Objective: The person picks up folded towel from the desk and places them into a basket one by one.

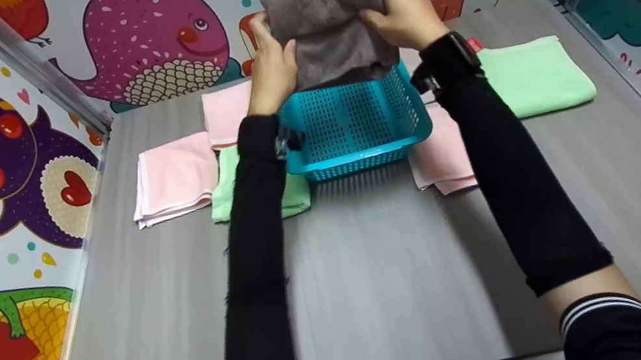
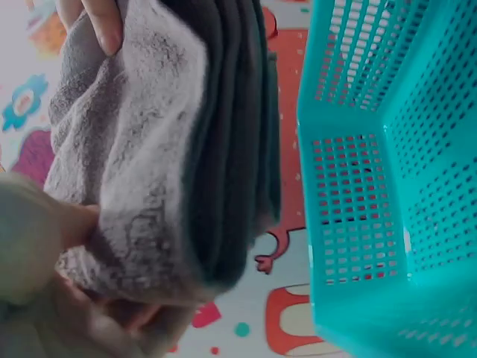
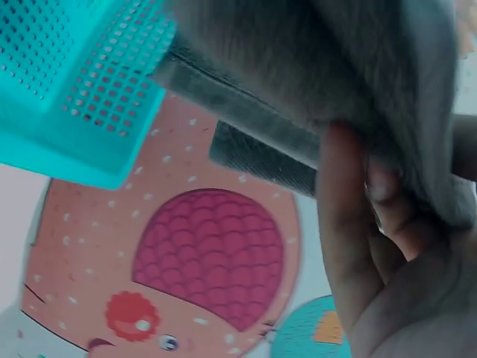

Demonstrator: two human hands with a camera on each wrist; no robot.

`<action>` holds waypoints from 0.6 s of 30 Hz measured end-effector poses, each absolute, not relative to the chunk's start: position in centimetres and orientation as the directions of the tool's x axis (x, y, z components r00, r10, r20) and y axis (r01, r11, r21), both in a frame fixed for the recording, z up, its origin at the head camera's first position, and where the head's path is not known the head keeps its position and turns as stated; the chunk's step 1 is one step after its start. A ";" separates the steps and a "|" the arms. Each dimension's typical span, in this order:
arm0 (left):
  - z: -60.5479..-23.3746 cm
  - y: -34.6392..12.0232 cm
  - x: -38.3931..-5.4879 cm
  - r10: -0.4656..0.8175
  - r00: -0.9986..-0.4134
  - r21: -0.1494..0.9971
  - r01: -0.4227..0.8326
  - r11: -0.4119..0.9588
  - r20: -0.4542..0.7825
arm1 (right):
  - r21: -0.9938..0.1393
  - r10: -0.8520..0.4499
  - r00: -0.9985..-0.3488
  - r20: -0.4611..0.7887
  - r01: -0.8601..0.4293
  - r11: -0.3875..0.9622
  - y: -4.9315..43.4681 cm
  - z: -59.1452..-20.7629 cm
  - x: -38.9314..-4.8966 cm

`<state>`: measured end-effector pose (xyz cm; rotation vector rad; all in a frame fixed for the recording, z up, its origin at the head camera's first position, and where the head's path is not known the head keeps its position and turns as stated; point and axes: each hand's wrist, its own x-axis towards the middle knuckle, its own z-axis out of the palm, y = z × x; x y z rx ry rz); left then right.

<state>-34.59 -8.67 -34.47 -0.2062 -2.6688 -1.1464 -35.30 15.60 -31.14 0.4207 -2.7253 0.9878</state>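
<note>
A folded grey towel [image 1: 327, 14] is held up over the back of the turquoise basket [image 1: 362, 154]. My left hand [image 1: 273, 69] grips its left side, with the thumb on the near face. At the other side my right hand [image 1: 408, 9] pinches the towel's edge between thumb and fingers. Several stacked layers of the towel [image 2: 149, 156] show in the left wrist view, beside the basket wall [image 2: 350, 201]. From the right wrist, the fingers [image 3: 346, 201] lie against the cloth, and part of the hand is hidden by it.
Pink folded cloths [image 1: 177, 172] and a green one [image 1: 293, 194] lie left of the basket. To its right are another pink cloth [image 1: 441, 152] and a green cloth [image 1: 540, 76]. Walls printed with cartoon animals [image 1: 156, 31] enclose the grey table [image 1: 377, 275] at the back and sides.
</note>
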 end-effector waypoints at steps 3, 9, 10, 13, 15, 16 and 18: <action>-35.1 -7.9 -36.1 0.005 -0.955 0.739 0.233 0.632 0.296 | -0.572 -0.133 -0.946 0.296 -0.287 0.768 15.0 -32.0 -37.0; -37.1 -7.4 -37.9 0.049 -0.972 0.636 0.189 0.748 0.231 | -0.547 -0.061 -0.963 0.262 -0.200 0.813 13.7 -35.6 -39.8; -37.5 -7.3 -38.1 0.061 -0.976 0.622 0.180 0.762 0.208 | -0.544 -0.058 -0.965 0.256 -0.193 0.817 13.6 -36.2 -40.1; -38.3 -7.1 -38.6 0.068 -0.991 0.625 0.125 0.770 0.115 | -0.539 -0.067 -0.971 0.228 -0.183 0.822 13.4 -37.8 -40.6; -38.7 -7.1 -38.9 0.068 -0.996 0.629 0.089 0.773 0.058 | -0.545 -0.086 -0.973 0.216 -0.193 0.816 13.2 -38.6 -40.8; -38.9 -7.0 -39.0 0.065 -0.997 0.632 0.071 0.772 0.032 | -0.548 -0.097 -0.972 0.214 -0.202 0.812 13.1 -39.0 -40.9; -39.3 -7.0 -39.2 0.061 -0.998 0.638 0.037 0.769 -0.016 | -0.548 -0.116 -0.968 0.222 -0.222 0.806 12.9 -39.7 -41.1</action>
